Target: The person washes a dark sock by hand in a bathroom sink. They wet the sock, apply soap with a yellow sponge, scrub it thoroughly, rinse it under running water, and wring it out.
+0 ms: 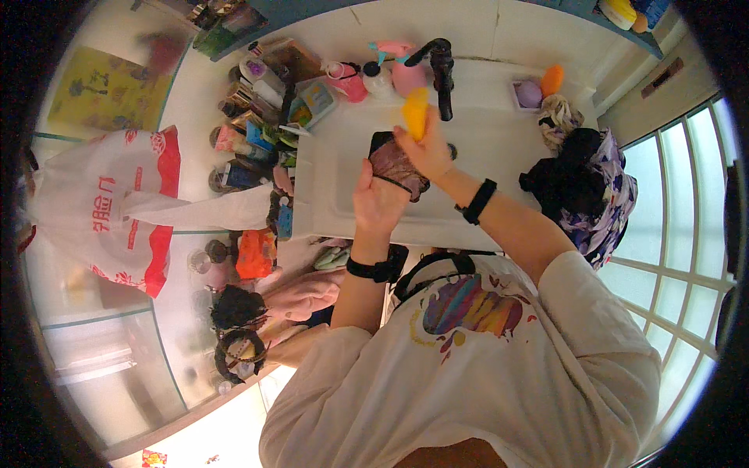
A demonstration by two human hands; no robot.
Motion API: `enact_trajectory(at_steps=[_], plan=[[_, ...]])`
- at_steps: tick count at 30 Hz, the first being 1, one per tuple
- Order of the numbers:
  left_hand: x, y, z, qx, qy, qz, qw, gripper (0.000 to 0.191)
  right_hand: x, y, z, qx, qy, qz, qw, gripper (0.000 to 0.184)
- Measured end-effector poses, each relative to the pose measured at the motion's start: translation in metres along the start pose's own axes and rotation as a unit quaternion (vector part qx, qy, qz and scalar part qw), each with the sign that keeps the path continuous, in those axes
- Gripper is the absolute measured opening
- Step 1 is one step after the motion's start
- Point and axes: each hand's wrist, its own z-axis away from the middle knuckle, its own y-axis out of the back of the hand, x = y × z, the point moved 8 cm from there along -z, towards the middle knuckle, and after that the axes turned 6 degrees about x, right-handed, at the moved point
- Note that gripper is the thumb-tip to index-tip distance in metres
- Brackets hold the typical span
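My left hand, palm turned up over the white sink basin, supports a dark pinkish-brown cloth item with black edging. My right hand is just above and beside the cloth, its fingers closed around a yellow bar, perhaps soap, held tilted. Whether the right fingers touch the cloth is hard to tell. A black faucet stands at the back of the basin, near the bar. Both wrists wear black bands.
Pink and clear bottles stand behind the basin. Cosmetics crowd the left counter. At right lie a bundle of dark and patterned fabric, a purple ball-shaped thing in a small dish and an orange object. A plastic bag hangs at left.
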Motion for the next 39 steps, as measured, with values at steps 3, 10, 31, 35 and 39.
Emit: enact_trajectory(at_steps=[3,10,31,35,39], plan=[[0.011,-0.011,0.002,0.014,-0.054,-0.012,0.998,0.054,0.021,0.011,0.004,0.014,-0.105,-0.073,0.992,0.043],[0.020,-0.026,-0.014,-0.006,-0.128,-0.057,0.990,0.048,-0.003,-0.007,0.058,-0.026,-0.200,-0.190,0.961,0.063],[0.010,-0.002,-0.022,0.009,-0.142,-0.099,0.985,0.044,-0.078,-0.019,0.053,-0.190,0.167,0.205,0.946,0.060],[-0.003,0.012,-0.020,0.087,-0.152,-0.123,0.977,0.045,-0.069,-0.009,0.038,-0.083,0.125,0.336,0.930,0.059],[-0.005,0.019,-0.020,0.091,-0.192,-0.088,0.973,0.045,-0.060,-0.011,0.040,-0.070,0.067,0.371,0.924,0.058]])
